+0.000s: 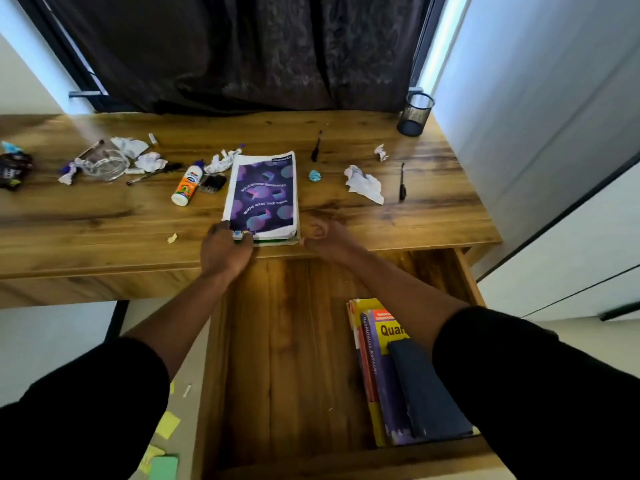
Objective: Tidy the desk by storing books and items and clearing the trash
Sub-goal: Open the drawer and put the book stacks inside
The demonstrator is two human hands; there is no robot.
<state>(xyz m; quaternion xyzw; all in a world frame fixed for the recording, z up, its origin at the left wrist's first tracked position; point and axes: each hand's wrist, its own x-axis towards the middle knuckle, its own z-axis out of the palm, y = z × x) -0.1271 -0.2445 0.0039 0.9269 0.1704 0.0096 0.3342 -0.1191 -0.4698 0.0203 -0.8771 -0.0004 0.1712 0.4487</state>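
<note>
This looks like a study corner in a home. A wooden counter (104, 209) stands against a window with a dark curtain (225, 46), beside a white wardrobe (554, 150). Pens, a glue bottle (187, 184), a notebook (262, 195) and an open drawer (294, 341) with books (388, 375) show it.

The purple notebook cover (262, 197) at frame centre reads "BUILD BEYOND BOUNDARIES" and, lower down, "WHERE IDEAS TAKE SHAPE"; a small brand mark at its top right corner is illegible. In the lower right, the yellow-and-purple book (383, 362) shows "Qua", the rest covered; its spine lettering and the glue bottle label (186, 185) are too blurred to read
</note>
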